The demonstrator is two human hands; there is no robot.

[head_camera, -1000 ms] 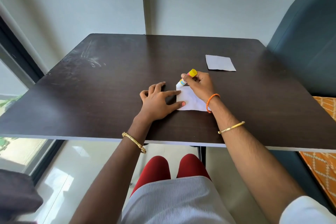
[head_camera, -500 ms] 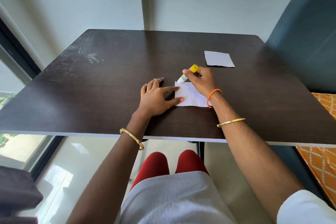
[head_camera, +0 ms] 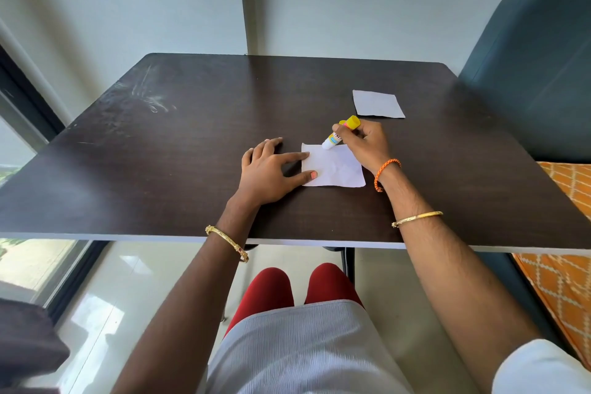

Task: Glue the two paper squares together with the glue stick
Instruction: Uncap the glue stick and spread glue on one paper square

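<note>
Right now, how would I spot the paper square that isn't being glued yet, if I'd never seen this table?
Start at the dark table and look toward its far right corner, beside the blue-grey chair. There a white paper square lies flat by itself. Unlike the nearer square, no hand pins it and no glue stick touches it.

Two paper squares, one glue stick, two hands, one table.

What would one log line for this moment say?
step: applying glue | right hand: holds glue stick, tip on near paper square | left hand: pins it | far paper square: untouched
</note>
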